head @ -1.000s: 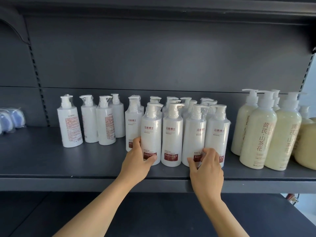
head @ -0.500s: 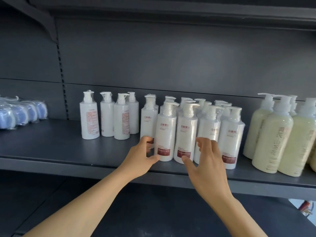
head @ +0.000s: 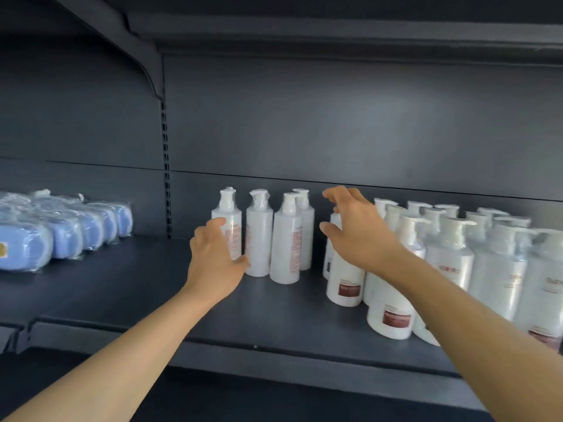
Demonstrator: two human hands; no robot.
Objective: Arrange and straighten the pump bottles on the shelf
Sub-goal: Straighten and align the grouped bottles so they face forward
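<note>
A small cluster of white pump bottles [head: 285,239] with reddish side labels stands upright at the middle of the dark shelf [head: 152,287]. My left hand [head: 213,260] is open, palm against the leftmost bottle [head: 233,219] of that cluster, thumb near the second bottle's base. My right hand [head: 356,233] hovers open, fingers spread, just right of the cluster and in front of a larger block of white bottles with dark red labels [head: 451,263], partly hiding the nearest ones.
Several blue wrapped packs [head: 61,229] lie in a row on the shelf's left section, past a slotted upright [head: 166,178]. Bare shelf surface lies between the packs and the bottles. The shelf's front lip [head: 274,357] runs below my forearms.
The view swung left. Both hands left the red-labelled bottle block and moved left; my left hand now touches the leftmost small bottle, my right hand has risen beside the cluster.
</note>
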